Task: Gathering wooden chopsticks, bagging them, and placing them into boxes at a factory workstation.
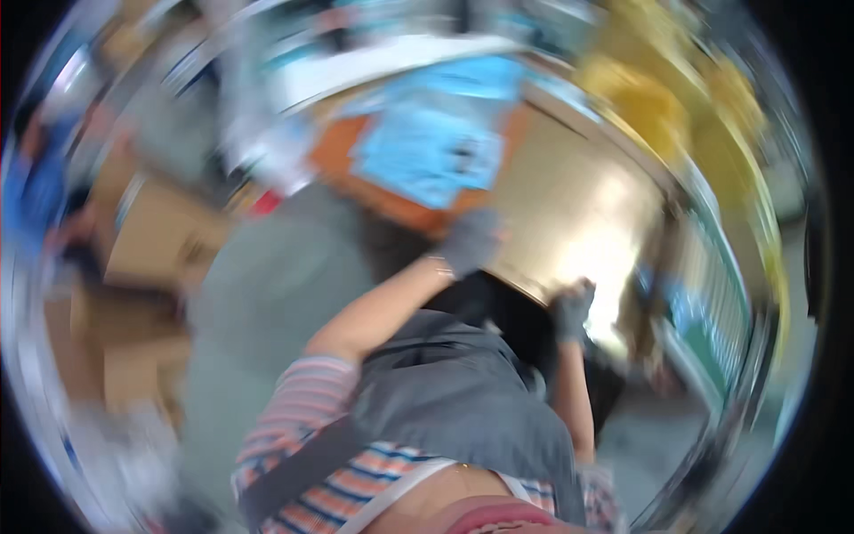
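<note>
- Grey floor point(276, 267) spreads across the left half of the head view, with open brown cardboard boxes point(169, 231) along its outer side and a person in blue point(40, 191) at the far left edge.
- Yellow containers point(640, 102) stand at the upper right, beyond the work surface (everything is smeared by motion blur, so fine edges are lost).
- Ahead of the wearer lies a glossy tan panel point(569, 191), bright with reflected light toward its right side.
- Just left of it, an orange surface point(338, 147) carries light-blue sheets or packets point(427, 147); which of the two, I cannot tell.
- Left hand point(471, 240), in a grey glove, is at the near corner where orange and tan meet; whether it grasps anything, I cannot tell.
- Right hand point(572, 311), also grey-gloved, is at the tan panel's near edge, fingers apparently bent; its grip is too blurred to tell.
- Dark grey apron point(463, 374) covers the wearer's lap.
</note>
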Available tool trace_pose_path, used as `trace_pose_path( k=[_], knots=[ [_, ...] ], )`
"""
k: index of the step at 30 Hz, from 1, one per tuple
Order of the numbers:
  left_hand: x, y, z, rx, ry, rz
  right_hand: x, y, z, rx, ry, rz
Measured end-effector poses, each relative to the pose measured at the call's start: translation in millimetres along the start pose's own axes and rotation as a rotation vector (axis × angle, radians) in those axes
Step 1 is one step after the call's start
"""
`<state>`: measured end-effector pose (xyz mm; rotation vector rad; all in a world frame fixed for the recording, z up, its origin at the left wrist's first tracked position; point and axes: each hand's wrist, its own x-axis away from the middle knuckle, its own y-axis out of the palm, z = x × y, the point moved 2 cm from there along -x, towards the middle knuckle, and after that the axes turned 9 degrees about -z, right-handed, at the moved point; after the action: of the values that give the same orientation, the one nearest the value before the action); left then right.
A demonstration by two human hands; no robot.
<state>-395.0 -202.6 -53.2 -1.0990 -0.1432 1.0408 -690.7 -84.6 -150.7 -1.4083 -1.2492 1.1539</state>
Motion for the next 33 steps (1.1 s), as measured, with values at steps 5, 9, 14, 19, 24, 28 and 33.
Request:
trace_pose_path(
  k=[5, 9, 14, 19, 24, 28, 33],
  knots=[
    [-17.1, 4.6, -14.6, 0.075, 0.020, -0.041, -38.7, -96.6, -103.6, -0.550, 0.210, 0.078],
    [-58.6, 49.4, 14.9, 0.028, 0.061, -0.108, -84.1, -134.8, -20.9, -0.168, 0.241, 0.353],
    [-69.5, 69.3, 15.1, -0.101, 0.030, -0.058, -159.6, -151.2, 87.8, -0.114, 0.596, -0.003],
    [-115.1, 93.4, 22.1, -0.055, 0.057, 0.013, -140.6, -101.5, 168.0, -0.335, 0.861, 0.124],
    [-142.4, 132.9, -19.4, 0.126, -0.057, -0.053, -177.0, -117.3, 10.7, -1.228, 0.665, 0.190],
    [-162.9, 149.6, 12.8, -0.048, 0.084, -0.053, -158.7, -106.5, 41.3, -0.854, 0.562, 0.126],
    [-172.3, 147.8, 4.6, 0.074, 0.056, -0.079, -18.7, -115.4, -5.7, -0.707, 0.636, -0.022]
  ],
)
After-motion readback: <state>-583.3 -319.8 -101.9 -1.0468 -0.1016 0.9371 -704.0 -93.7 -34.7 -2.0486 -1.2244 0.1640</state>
